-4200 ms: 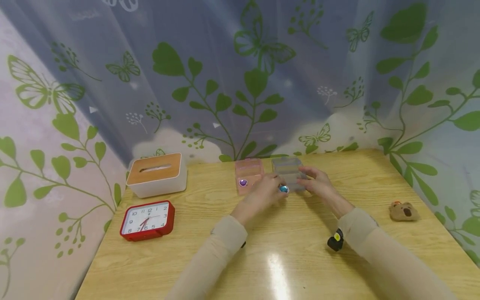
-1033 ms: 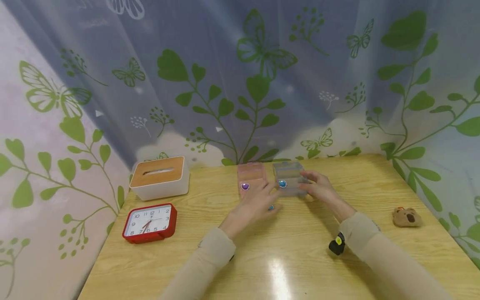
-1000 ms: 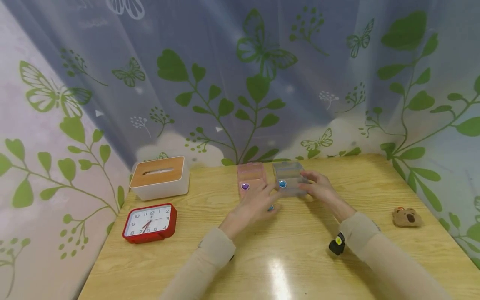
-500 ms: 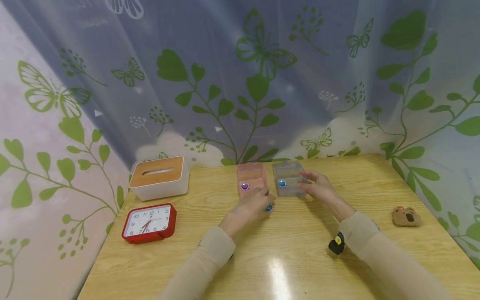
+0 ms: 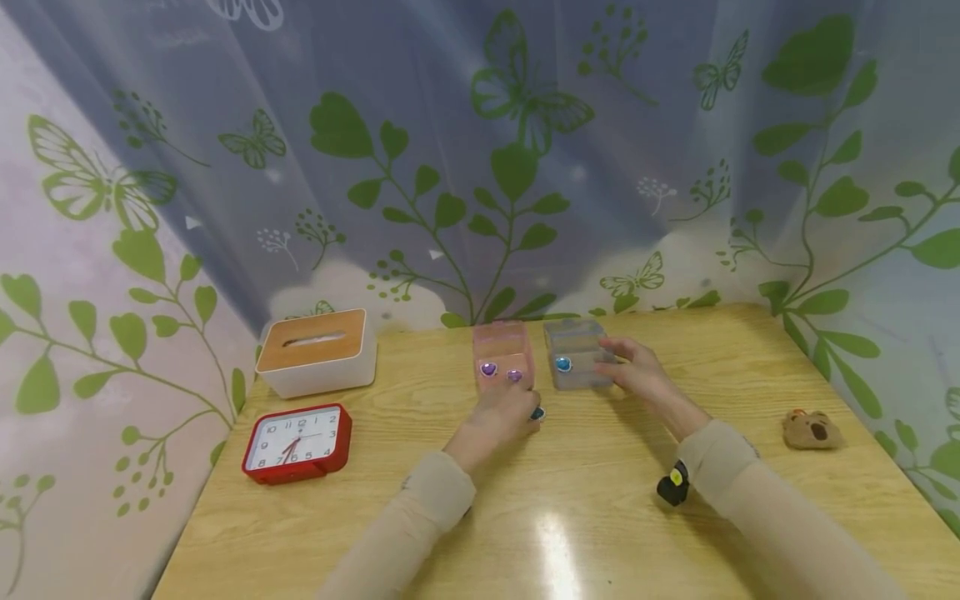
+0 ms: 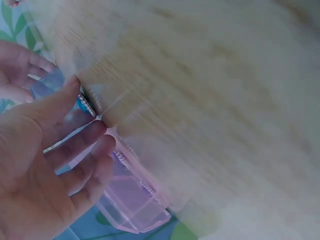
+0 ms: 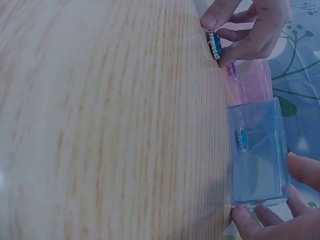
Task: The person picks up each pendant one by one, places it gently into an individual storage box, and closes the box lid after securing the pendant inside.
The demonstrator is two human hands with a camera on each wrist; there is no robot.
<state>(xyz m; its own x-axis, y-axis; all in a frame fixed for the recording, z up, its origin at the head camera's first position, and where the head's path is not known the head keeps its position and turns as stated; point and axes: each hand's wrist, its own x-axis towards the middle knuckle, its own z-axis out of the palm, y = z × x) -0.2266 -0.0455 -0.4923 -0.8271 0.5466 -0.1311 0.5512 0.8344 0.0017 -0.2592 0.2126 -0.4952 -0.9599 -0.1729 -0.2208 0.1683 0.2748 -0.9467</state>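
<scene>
Now pinching a rhinestone-rimmed blue gem (image 5: 537, 413) in the left hand's grip (image 5: 501, 414), near a pink box (image 5: 502, 342) of two purple gems (image 5: 488, 369); holding a translucent blue box (image 5: 583, 379), with another blue gem (image 5: 563, 364) inside, in the right hand's grip (image 5: 641, 372).

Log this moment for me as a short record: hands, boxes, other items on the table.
Left hand: thumb and fingers pinch a blue gem in front of the pink box
Right hand: grips one end of the bluish box
Pink box: two purple gems
Bluish box: another blue gem
Other items: red clock, tissue box, brown animal-faced item
</scene>
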